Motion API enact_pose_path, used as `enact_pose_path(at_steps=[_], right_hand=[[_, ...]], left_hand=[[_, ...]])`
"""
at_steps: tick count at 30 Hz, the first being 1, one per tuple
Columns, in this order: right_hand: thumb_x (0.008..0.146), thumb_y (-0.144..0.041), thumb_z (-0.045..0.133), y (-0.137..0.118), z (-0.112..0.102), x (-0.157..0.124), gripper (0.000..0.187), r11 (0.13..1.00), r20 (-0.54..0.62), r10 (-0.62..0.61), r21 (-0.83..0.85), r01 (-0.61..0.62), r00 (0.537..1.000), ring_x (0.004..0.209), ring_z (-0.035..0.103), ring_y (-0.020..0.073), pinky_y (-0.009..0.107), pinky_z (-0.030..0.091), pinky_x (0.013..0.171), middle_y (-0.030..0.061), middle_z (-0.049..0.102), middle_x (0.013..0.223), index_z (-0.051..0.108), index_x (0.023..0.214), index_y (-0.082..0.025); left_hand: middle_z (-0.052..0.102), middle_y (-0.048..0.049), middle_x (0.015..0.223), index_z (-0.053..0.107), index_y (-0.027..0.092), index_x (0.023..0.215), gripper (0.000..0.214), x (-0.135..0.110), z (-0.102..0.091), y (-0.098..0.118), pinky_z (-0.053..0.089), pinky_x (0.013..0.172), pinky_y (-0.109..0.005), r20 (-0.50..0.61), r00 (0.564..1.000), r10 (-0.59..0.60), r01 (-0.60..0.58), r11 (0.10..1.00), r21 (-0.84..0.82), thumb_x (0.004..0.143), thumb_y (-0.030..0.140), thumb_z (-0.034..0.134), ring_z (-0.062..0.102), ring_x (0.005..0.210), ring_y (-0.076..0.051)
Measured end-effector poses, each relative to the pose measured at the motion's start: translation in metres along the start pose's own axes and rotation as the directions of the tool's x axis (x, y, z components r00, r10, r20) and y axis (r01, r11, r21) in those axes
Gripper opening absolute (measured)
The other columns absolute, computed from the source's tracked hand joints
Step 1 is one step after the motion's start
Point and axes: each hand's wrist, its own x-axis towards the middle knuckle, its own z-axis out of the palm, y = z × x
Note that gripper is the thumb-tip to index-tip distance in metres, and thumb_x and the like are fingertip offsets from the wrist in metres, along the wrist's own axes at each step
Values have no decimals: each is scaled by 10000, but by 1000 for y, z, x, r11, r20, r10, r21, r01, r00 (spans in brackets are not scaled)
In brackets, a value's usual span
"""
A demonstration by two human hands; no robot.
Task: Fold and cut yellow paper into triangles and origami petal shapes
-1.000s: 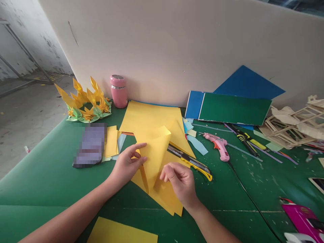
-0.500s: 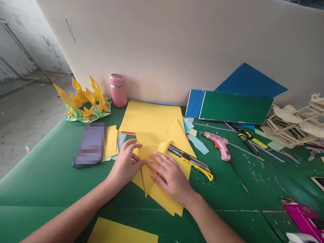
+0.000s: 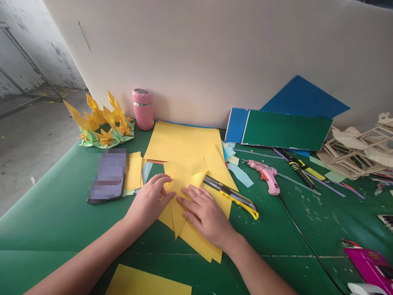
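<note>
A folded yellow paper sheet (image 3: pixel 184 180) lies on the green table (image 3: pixel 55 221). My left hand (image 3: pixel 150 200) rests on its left edge, fingers bent and pressing the paper down. My right hand (image 3: pixel 204 213) lies flat on the fold, fingers stretched out and pointing left. More yellow sheets (image 3: pixel 181 141) lie underneath and behind. A yellow and black utility knife (image 3: pixel 233 196) sits just right of my right hand.
A pink cup (image 3: pixel 143 108) and yellow paper flowers (image 3: pixel 102 123) stand at the back left. A dark phone (image 3: pixel 109 176) lies to the left. A pink glue gun (image 3: pixel 267 176), blue and green boards (image 3: pixel 285 129) and a wooden stick model (image 3: pixel 359 149) sit on the right. Another yellow sheet (image 3: pixel 147 282) is at the near edge.
The raised paper flap has been folded down flat. My right hand moved left from a loose curl onto the fold and now lies flat; my left hand stayed on the paper's edge.
</note>
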Motion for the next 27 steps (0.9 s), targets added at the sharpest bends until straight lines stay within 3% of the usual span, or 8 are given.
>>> enact_pose_path(at_steps=[4,8,13,21,27], right_hand=[[971,-322,401,0,1,0,368,1000,-18,-9,-11,9,1000,1333,391,247,505,356,1087,27,492,1407,550,1298,-244],[974,-343,392,0,1,-1,369,999,-24,-22,-27,21,999,1337,386,249,503,368,1078,23,482,1415,554,1295,-260],[977,-361,384,0,1,-1,368,998,-17,-46,-37,45,999,1348,369,246,503,356,1087,-1,475,1420,549,1297,-284],[971,-346,403,-2,1,-2,363,996,9,-35,-79,35,999,1344,373,245,508,366,1076,1,461,1432,536,1306,-305],[965,-331,420,-2,1,-1,360,995,3,-40,-88,40,999,1338,382,250,515,374,1069,18,471,1424,545,1301,-297]], left_hand=[[673,-128,1125,565,136,1155,481,-1,-6,-9,515,873,-461,16,986,165,-164,958,233,802,455,634,606,1031,-319],[663,-131,1162,515,148,1231,622,-3,-10,-13,484,902,-452,77,977,201,-215,935,282,760,524,667,582,1088,-328],[651,-146,1178,483,146,1250,691,-5,-10,-14,456,913,-460,94,974,205,-224,930,293,743,583,655,574,1106,-339],[605,-150,1258,479,175,1163,606,-14,-7,-17,444,905,-457,44,950,310,-311,921,234,796,655,537,585,1090,-315],[582,-173,1284,388,169,1313,780,-20,-6,-17,393,975,-499,59,957,284,-290,935,204,751,674,578,558,1133,-330]])
